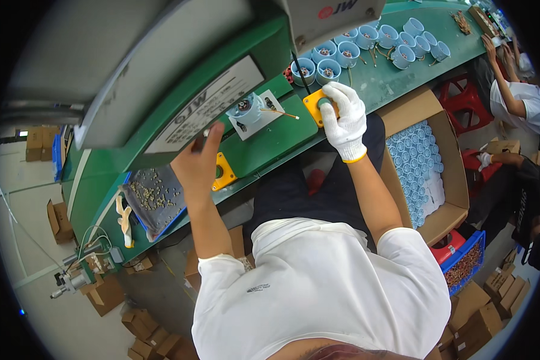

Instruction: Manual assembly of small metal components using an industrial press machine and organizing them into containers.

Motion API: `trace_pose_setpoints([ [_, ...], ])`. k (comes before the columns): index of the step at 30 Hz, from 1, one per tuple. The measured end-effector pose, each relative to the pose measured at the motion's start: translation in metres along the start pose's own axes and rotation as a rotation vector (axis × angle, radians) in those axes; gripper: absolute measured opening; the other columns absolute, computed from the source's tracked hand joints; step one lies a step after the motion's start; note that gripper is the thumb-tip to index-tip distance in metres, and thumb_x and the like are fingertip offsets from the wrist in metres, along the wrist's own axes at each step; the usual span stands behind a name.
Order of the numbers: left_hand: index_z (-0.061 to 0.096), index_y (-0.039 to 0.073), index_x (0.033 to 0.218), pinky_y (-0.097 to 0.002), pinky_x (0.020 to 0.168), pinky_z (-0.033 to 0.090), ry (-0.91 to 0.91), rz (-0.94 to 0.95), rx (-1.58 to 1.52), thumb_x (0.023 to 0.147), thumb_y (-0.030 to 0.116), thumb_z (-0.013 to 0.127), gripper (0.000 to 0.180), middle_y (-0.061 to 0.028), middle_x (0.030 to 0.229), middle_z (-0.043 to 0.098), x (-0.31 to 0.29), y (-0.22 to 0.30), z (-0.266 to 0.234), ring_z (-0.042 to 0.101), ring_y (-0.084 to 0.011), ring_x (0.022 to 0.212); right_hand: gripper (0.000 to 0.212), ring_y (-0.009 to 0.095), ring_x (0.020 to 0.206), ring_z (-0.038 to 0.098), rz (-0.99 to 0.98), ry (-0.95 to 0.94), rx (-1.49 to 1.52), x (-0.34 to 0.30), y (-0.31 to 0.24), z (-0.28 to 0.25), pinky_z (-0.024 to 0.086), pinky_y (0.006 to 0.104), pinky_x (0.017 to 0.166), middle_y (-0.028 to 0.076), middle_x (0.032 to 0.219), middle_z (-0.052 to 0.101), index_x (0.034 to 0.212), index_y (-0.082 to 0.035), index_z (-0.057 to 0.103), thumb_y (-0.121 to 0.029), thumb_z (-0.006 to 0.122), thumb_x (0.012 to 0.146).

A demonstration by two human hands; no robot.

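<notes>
My right hand (345, 120), in a white glove, curls its thumb and fingers over a yellow push-button box (313, 110) with a green button. My bare left hand (199, 165) is raised before the green press (222, 66), its fingers bent together. A small pale thing shows at those fingertips, too blurred to name. Just beyond them a light blue cup-shaped housing (253, 109) stands on a pale plate (270, 123) under the press. Thin wires (285, 113) stick out of the housing to the right. Below my left hand sits a second yellow button box (223, 173).
Several blue housings (366, 37) stand on the green bench at the back right. A carton (456, 207) of blue parts is at my right. On the left are a tray of small parts (156, 198) and a loose glove (124, 222). Co-workers (519, 99) sit at the right.
</notes>
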State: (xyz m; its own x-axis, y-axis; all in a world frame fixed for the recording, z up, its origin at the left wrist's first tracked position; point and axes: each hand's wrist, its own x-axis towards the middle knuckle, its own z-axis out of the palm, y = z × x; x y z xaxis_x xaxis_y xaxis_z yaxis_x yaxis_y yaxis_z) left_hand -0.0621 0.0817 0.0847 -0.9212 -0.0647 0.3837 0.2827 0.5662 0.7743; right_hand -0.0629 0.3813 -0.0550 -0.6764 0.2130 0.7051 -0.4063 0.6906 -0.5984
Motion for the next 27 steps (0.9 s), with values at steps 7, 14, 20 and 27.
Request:
trace_pose_setpoints([
  [7,0.084,0.001,0.1,-0.0302,0.06,0.034,-0.23,0.069,0.16,0.09,0.023,0.09,0.024,0.0028,0.07,0.053,0.052,0.023,0.018,0.042,-0.0085,0.066,0.032,0.036,0.106,0.072,-0.017,0.017,0.022,-0.001,-0.001,0.0,0.058,0.0445,0.091,0.013,0.126,0.074,0.124,-0.009,0.073,-0.02,0.077,0.094],
  [14,0.086,0.003,0.102,-0.0323,0.061,0.039,-0.324,-0.027,0.361,0.09,0.031,0.088,0.03,-0.0005,0.07,0.056,0.051,0.038,0.019,0.044,-0.0119,0.066,0.034,0.037,0.106,0.073,-0.028,0.004,0.008,0.001,0.0,-0.007,0.058,0.0445,0.092,0.015,0.126,0.074,0.126,-0.009,0.072,-0.021,0.077,0.094],
  [20,0.086,0.003,0.102,-0.032,0.063,0.042,-0.325,-0.029,0.327,0.091,0.032,0.087,0.031,-0.0014,0.073,0.059,0.054,0.032,0.022,0.049,-0.0122,0.067,0.034,0.037,0.106,0.073,-0.023,0.009,0.038,-0.001,0.002,-0.006,0.058,0.0447,0.092,0.015,0.127,0.074,0.126,-0.008,0.073,-0.02,0.077,0.094],
  [27,0.085,0.003,0.109,-0.0294,0.067,0.047,-0.298,-0.052,0.198,0.093,0.022,0.085,0.025,-0.004,0.077,0.065,0.048,0.008,0.011,0.056,-0.0117,0.072,0.034,0.038,0.111,0.072,-0.003,-0.014,0.052,-0.004,0.001,-0.004,0.058,0.0448,0.096,0.016,0.131,0.073,0.127,-0.007,0.073,-0.017,0.077,0.095],
])
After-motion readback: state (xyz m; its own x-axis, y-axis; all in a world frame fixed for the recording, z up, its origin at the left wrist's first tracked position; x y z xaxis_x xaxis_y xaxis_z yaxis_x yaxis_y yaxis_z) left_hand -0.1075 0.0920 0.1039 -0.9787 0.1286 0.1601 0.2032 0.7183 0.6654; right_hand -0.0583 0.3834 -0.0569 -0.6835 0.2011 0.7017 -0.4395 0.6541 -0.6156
